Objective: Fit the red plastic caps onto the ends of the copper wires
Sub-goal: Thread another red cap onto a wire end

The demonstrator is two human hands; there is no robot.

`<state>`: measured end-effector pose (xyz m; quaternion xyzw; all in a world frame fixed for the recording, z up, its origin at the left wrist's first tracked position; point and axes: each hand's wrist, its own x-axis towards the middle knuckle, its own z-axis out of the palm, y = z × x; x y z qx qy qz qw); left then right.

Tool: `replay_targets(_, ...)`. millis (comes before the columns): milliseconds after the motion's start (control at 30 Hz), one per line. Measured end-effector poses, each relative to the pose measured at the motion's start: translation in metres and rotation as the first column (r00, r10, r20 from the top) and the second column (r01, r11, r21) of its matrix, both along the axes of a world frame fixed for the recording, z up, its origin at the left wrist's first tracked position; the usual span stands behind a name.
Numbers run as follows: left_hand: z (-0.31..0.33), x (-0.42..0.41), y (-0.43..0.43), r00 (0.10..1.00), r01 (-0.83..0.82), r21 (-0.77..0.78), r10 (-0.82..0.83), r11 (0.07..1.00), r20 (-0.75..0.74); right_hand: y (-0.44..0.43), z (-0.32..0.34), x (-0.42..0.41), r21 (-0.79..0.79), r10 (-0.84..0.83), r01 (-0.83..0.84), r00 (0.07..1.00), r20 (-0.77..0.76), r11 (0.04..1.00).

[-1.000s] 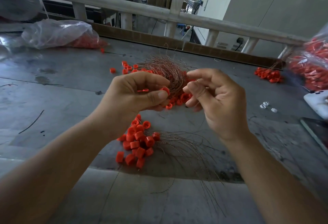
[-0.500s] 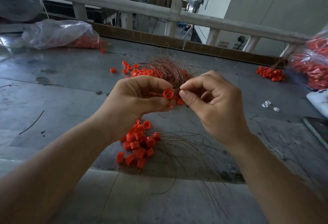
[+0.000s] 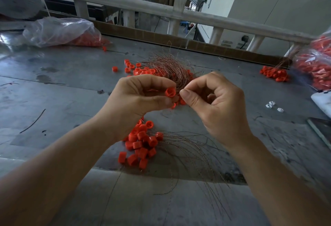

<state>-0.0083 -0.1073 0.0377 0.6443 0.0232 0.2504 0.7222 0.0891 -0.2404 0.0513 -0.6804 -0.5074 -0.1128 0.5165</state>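
Both hands have closed in on each other since a second ago: the right hand (image 3: 218,107), which was loose and a little off to the side, is now drawn into a tight pinch just right of the red cap (image 3: 170,92), and the cap has been turned so its open mouth shows.

That cap sits between the thumb and curled fingers of the left hand (image 3: 141,100), raised above the bench (image 3: 62,86). Its short axis runs roughly left to right, with the mouth facing the right hand's pinch. The right thumb and forefinger are pressed together, evidently on a single copper wire. The strand is too fine to pick out against the tangle of copper wires (image 3: 170,68) lying directly behind the cap.

The coming move looks like a short sideways push. The wire end lies immediately right of the cap's mouth, almost touching it, so the right hand is the nearer and would feed leftward along the cap's axis while the left holds steady.

Below the cap, nearer the person, lies a heap of capped wires (image 3: 141,145).
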Motion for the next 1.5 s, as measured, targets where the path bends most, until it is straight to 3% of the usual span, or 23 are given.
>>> replay_targets(233, 0.0005, -0.0002, -0.0044, 0.997, -0.069, 0.103, 0.067, 0.992, 0.027, 0.0027, -0.0030, -0.0046, -0.037, 0.024, -0.027, 0.997, -0.070, 0.999)
replay_targets(567, 0.0015, -0.0011, -0.0065, 0.989, -0.142, 0.136, 0.133, 0.980, 0.068, 0.0018, -0.0035, -0.0060, -0.088, 0.035, -0.043, 0.995, -0.089, 0.995)
replay_targets(967, 0.0008, -0.0025, -0.0019, 0.998, 0.037, -0.021, -0.036, 0.999, 0.060, -0.0008, -0.0014, -0.0017, -0.060, -0.003, -0.005, 0.991, -0.134, 0.998)
replay_targets(1500, 0.0030, -0.0039, -0.0046, 0.998, 0.035, -0.087, -0.030, 0.996, 0.053, -0.0035, 0.0019, -0.0032, -0.077, 0.058, -0.076, 0.976, -0.209, 0.994)
